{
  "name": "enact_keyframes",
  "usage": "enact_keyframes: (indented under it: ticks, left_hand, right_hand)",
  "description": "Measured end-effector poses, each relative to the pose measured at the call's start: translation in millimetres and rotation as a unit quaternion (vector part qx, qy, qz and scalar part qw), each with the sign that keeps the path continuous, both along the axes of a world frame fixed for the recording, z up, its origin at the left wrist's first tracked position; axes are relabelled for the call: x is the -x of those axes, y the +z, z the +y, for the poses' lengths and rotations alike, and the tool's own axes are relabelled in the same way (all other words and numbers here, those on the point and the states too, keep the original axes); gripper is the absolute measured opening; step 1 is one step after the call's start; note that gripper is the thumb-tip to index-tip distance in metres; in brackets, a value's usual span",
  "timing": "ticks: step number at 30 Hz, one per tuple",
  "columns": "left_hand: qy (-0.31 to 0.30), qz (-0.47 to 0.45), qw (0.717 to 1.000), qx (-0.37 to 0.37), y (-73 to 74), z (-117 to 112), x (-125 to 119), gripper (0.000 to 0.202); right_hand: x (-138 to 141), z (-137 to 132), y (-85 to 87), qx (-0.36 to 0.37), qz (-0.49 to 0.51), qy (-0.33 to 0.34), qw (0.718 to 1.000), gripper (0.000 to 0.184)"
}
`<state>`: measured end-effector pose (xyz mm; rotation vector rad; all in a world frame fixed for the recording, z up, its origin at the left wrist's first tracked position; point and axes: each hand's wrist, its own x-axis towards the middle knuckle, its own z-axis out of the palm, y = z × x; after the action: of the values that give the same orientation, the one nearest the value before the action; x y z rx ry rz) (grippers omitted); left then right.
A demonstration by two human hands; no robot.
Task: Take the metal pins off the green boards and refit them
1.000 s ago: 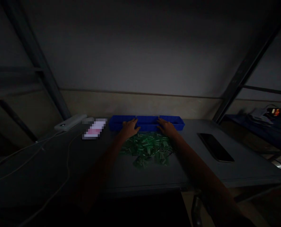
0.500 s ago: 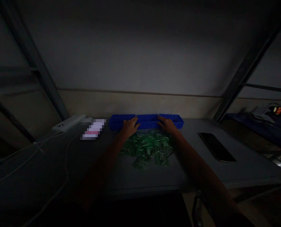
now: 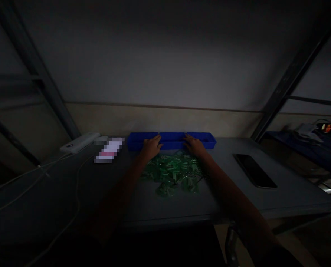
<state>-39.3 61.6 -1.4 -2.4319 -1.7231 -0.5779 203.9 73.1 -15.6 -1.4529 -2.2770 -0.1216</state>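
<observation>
A long blue plastic tray (image 3: 172, 145) stands against the wall at the back of the table, with upright partitions splitting it into three sections. My left hand (image 3: 151, 147) grips its front edge left of centre, fingers over the rim and thumb in front. On the right of centre, my right hand (image 3: 195, 145) holds the same edge in the same manner. Just in front of the tray lies a heap of small green-tinted clear plastic packets (image 3: 175, 168); what they contain is too dark to make out. Both forearms reach past the heap's sides.
A dark phone (image 3: 255, 171) lies on the grey table (image 3: 165, 211) at right. At left are a phone with a lit, blurred screen (image 3: 109, 150) and a white power strip (image 3: 80, 142) with trailing cables (image 3: 78, 185). Metal posts (image 3: 282, 85) flank the table.
The view has shifted slightly, so everything sits a little higher. My right fingers have moved a little left along the tray edge; my left hand keeps its place on it.
</observation>
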Motion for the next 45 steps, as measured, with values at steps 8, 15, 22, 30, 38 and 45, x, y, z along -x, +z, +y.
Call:
enact_keyframes:
  ticks: [8, 15, 22, 30, 38, 45]
  left_hand:
    - [-0.019, 0.004, 1.0, 0.005, -1.3, -9.3, 1.6, 0.043]
    - [-0.036, 0.002, 0.999, 0.018, 3.1, -30.0, 3.7, 0.042]
    - [-0.041, -0.009, 0.999, 0.029, 6.5, -42.7, 6.1, 0.044]
    - [-0.045, -0.008, 0.999, 0.023, 7.1, -42.8, 6.9, 0.047]
    - [-0.06, -0.023, 0.996, 0.056, 14.6, -46.8, 11.5, 0.058]
    - [-0.076, -0.055, 0.996, 0.011, 15.5, -42.1, 19.7, 0.054]
  right_hand:
    - [-0.9, -14.8, -1.0, 0.005, 0.003, -0.01, 1.0, 0.038]
    - [-0.3, -42.6, 4.7, 0.015, 0.007, -0.01, 1.0, 0.038]
    - [0.6, -55.1, 9.4, 0.026, 0.01, -0.007, 1.0, 0.039]
    - [1.1, -61.3, 16.3, 0.038, 0.027, -0.017, 0.999, 0.044]
    - [6.6, -66.8, 25.0, -0.011, 0.085, -0.009, 0.996, 0.039]
    - [27.4, -75.3, 34.9, -0.069, 0.086, 0.017, 0.994, 0.032]
